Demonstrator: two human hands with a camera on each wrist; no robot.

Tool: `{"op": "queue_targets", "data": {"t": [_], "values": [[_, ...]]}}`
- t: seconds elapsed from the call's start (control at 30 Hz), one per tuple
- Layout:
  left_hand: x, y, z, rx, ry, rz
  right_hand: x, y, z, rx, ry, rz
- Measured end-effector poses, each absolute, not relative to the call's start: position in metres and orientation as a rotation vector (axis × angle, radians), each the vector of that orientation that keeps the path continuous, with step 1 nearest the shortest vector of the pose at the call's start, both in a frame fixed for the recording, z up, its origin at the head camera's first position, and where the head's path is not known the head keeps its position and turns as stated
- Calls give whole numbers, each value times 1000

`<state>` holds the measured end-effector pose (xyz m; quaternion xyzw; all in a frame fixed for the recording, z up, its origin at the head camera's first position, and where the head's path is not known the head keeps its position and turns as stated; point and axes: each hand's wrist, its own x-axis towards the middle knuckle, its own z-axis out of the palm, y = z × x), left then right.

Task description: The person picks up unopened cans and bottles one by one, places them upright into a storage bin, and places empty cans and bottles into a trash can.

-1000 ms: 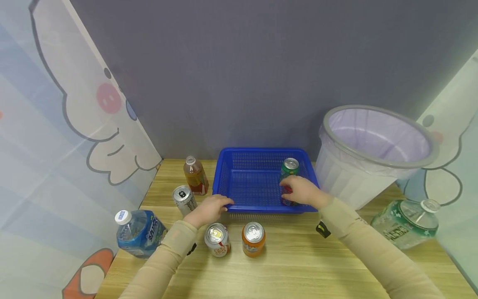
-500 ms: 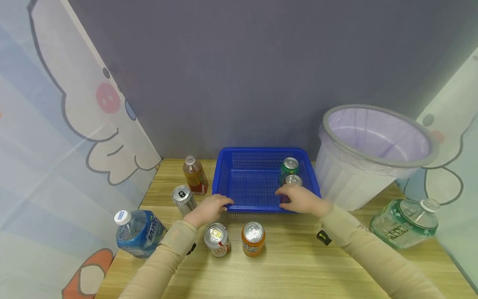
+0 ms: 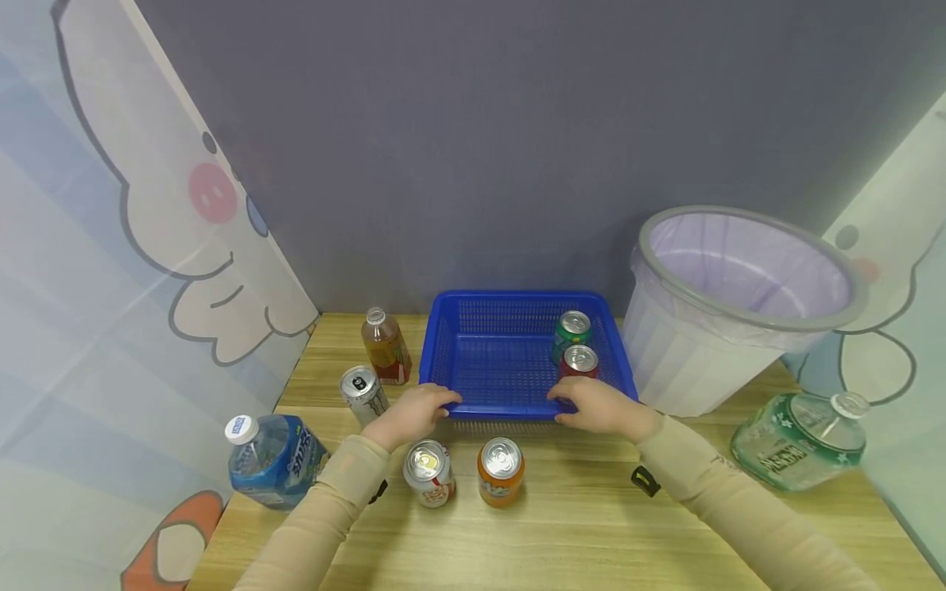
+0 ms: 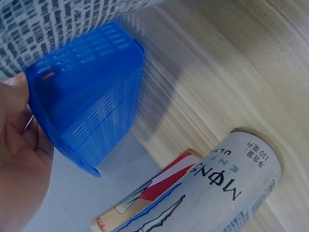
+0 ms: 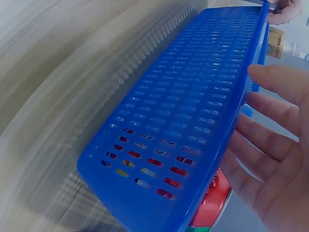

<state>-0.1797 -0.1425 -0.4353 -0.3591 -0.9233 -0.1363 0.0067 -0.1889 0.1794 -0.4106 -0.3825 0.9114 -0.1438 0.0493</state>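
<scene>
A blue plastic basket [image 3: 488, 361] with perforated walls stands at the back of the table. My left hand [image 3: 417, 412] pinches its front left rim, thumb and fingers on either side of the edge in the left wrist view. Inside, at the right, a green soda can [image 3: 572, 335] and a red soda can [image 3: 580, 361] stand upright, the red one in front. My right hand [image 3: 602, 406] is at the front right rim, just in front of the red can. Its fingers [image 5: 270, 135] are loosely extended, reach past the rim and hold nothing; red shows through the basket's holes beneath them.
A white can [image 3: 429, 474] and an orange can [image 3: 500, 474] stand in front of the basket. To the left are a grey-white Monster can [image 3: 364, 394], a brown drink bottle [image 3: 388, 349] and a blue-labelled bottle [image 3: 273, 464]. A lined bin [image 3: 680, 353] and a green-labelled bottle [image 3: 798, 443] are right.
My right hand has let go of the red can, which stands in the basket behind the green can's front, and has drawn back toward the front rim. My left hand has stayed put.
</scene>
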Motion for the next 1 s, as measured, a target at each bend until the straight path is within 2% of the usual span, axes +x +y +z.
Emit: {"op": "queue_targets", "data": {"t": [0.7, 1.0], "values": [[-180, -143, -435, -1128, -2896, -414, -181, 178, -410, -1139, 2765, -425], [-181, -143, -436, -1132, -2894, -417, -177, 174, -403, -1249, 2746, -453]]}}
